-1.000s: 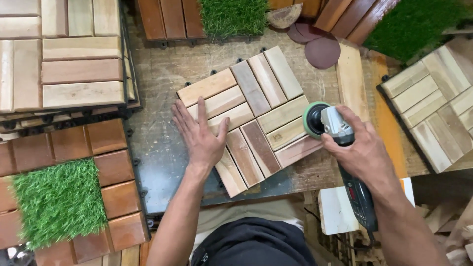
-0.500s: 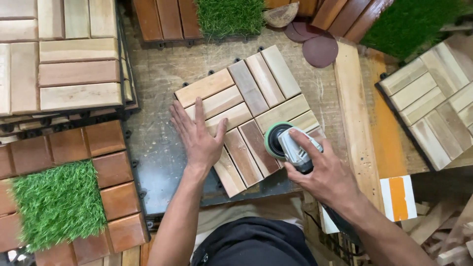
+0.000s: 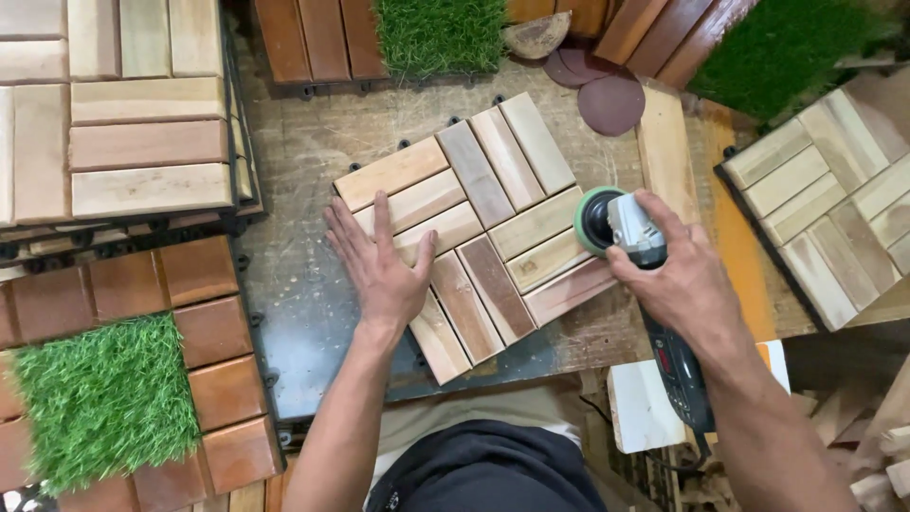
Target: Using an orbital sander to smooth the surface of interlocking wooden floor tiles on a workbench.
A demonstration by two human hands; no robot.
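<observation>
**Wooden tile pinned, sander at its right edge**

Wood slats make up the deck tile (image 3: 479, 228) lying skewed on my workbench (image 3: 313, 152). My left hand (image 3: 384, 261) lies flat with fingers spread on the tile's left corner, overhanging its edge onto the dark bench plate (image 3: 303, 322). My right hand (image 3: 678, 275) is clamped around the grey angle sander (image 3: 630, 232), whose green-rimmed disc (image 3: 595, 220) meets the tile's right edge. Bare bench lies above the tile. Stacked tiles (image 3: 114, 133) crowd the left, a grass tile (image 3: 104, 398) the lower left, another slatted tile (image 3: 834, 204) the right. Sanding discs (image 3: 607, 95) lie just beyond the top corner.
</observation>
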